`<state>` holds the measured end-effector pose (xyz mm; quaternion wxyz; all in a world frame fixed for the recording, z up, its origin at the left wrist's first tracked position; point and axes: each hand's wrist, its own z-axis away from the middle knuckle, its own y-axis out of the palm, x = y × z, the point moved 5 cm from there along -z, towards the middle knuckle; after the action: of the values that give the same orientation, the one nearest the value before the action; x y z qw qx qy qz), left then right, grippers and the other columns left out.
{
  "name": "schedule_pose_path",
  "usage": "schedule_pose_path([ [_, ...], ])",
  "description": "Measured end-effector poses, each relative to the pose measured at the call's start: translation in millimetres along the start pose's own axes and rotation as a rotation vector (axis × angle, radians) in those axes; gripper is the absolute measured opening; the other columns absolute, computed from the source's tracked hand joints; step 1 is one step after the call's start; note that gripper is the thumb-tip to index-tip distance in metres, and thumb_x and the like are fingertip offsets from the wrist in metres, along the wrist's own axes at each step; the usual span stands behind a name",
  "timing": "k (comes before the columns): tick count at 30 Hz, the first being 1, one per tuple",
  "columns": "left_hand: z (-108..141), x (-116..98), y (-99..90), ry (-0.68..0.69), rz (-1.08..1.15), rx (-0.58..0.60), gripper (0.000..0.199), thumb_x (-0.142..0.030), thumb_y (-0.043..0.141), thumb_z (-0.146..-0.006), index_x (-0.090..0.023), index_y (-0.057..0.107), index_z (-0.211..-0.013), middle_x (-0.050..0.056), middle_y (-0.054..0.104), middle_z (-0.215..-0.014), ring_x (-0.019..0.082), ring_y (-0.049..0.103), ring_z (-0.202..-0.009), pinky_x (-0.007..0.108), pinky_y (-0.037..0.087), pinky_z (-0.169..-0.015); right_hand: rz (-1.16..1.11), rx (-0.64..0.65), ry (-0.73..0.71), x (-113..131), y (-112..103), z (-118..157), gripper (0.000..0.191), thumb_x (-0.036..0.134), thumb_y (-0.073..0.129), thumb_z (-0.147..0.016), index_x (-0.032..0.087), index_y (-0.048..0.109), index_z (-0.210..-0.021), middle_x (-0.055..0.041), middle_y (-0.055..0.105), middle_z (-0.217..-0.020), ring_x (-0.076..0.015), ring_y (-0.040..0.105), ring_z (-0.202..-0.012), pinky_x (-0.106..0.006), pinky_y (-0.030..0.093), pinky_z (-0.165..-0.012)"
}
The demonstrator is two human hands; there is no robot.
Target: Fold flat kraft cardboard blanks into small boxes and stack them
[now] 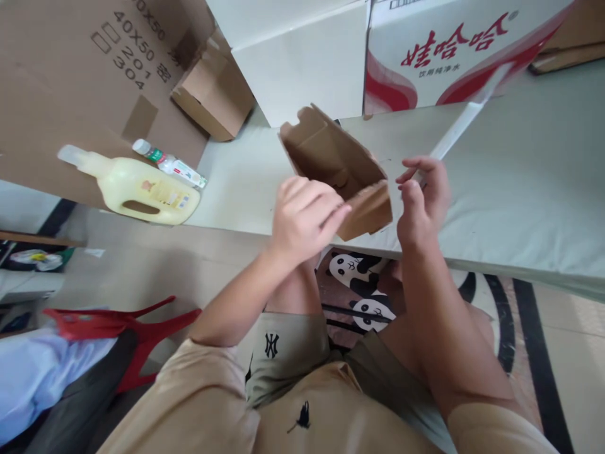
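Note:
A small open cardboard box (331, 148) stands tilted near the table's front edge, its top open toward me. My left hand (305, 217) is closed at the near side of the box, fingers curled and thumb along its rim. My right hand (425, 202) is just right of the box, its fingers closed round one end of a long, narrow whitish strip (456, 132). The strip slants up and away to the right, and its far end is blurred. What exactly the strip is cannot be made out.
A yellow jug-like bottle (118, 183) and a small clear bottle (170, 165) lie at the left. Behind stand large cartons, including a red and white one (444, 57) and a smaller brown box (215, 94). A red chair (142, 328) with clothes is at lower left.

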<state>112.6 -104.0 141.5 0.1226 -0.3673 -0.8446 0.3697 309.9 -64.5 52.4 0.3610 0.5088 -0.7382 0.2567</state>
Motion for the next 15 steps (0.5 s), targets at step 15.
schedule_pose_path([
  [15,16.4,19.6,25.7,-0.032,0.131,0.192,0.053,-0.073,0.062,-0.088,-0.023,0.073,-0.102,0.009,0.075,-0.106,0.028,0.064,-0.11,0.052,0.042,-0.109,0.045,0.06,0.113,-10.4,-11.9,10.9,0.034,0.054,0.066,-0.089,0.026,0.065,-0.108,-0.0023,0.058,-0.092,-0.0184,0.058,-0.082,-0.039,0.051,-0.08],
])
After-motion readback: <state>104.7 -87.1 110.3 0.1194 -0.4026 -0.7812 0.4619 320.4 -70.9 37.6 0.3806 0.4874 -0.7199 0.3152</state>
